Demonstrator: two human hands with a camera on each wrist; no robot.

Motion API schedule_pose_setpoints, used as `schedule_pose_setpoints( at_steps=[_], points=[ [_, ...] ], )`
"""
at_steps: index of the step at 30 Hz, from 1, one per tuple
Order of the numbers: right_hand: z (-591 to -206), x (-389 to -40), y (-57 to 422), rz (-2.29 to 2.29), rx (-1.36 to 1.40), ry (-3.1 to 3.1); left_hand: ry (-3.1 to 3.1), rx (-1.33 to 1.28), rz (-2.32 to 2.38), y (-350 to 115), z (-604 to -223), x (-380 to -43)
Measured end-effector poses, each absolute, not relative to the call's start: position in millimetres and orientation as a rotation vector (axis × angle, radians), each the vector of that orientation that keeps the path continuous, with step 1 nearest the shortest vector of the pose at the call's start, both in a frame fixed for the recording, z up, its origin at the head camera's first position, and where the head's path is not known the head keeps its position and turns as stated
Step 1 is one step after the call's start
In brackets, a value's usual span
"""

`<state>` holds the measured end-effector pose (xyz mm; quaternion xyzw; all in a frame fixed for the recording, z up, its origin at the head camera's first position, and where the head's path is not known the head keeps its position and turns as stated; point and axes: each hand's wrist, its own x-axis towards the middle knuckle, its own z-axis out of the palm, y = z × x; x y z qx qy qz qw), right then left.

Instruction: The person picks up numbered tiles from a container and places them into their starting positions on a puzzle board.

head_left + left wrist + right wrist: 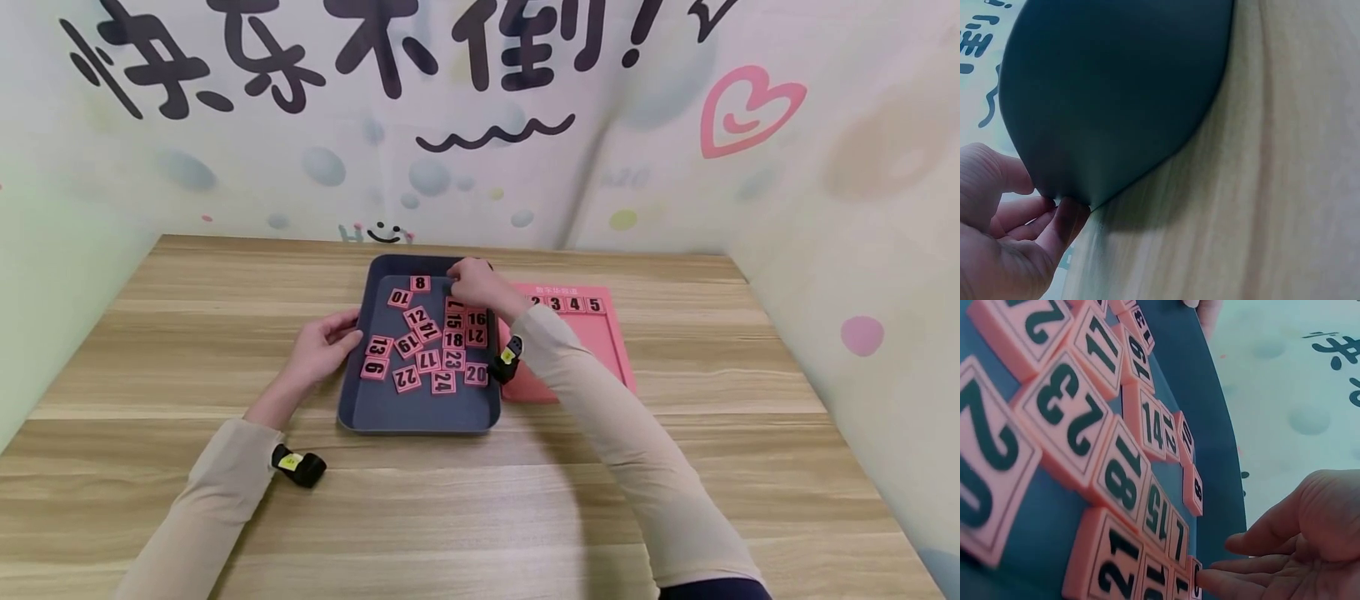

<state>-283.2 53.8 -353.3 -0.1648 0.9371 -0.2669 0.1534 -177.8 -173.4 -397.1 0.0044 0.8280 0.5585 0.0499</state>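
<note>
My left hand [318, 350] holds the left rim of a dark blue-grey tray [420, 417]. In the left wrist view its fingertips meet the tray's outer wall [1116, 94]. My right hand [483, 287] is over the tray's far right corner. In the right wrist view a fingertip touches a pink number tile [1196, 578] at the end of a row, while the thumb stands apart from it. Several pink number tiles lie scattered in the tray, among them the 20 tile [476, 374], the 24 tile [443, 382] and the 8 tile [420, 283].
Right of the tray lies a pink number-puzzle board [592, 342], partly behind my right forearm. Tiles 2 to 5 sit along its top row, with the 5 tile [595, 305] at the right. A printed backdrop [465, 167] rises behind the wooden table [412, 517].
</note>
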Motion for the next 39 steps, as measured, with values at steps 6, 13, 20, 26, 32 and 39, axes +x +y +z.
schedule_pose_setpoints(
  at_steps=[6,13,20,26,32,39],
  points=[
    [-352.8,-283.3,44.9,-0.799,-0.501,2.657,2.532,0.010,1.689,-172.9,-395.8,-178.0],
    [-355.8,-292.7,44.1,-0.927,-0.387,2.725,2.541,0.022,1.685,-172.7,-395.2,-178.8],
    [-359.2,-301.1,43.4,-0.832,-0.355,2.753,2.534,0.021,1.691,-173.5,-395.7,-178.6],
    [-368.3,-304.7,42.7,-0.734,-0.430,2.788,2.539,0.019,1.688,-173.7,-396.8,-178.3],
    [-374.4,-306.6,43.6,-0.746,-0.433,2.805,2.545,0.025,1.684,-174.0,-397.7,-179.4],
    [-374.9,-304.7,42.0,-0.742,-0.448,2.802,2.537,0.023,1.690,-174.3,-398.0,-179.0]
  ],
)
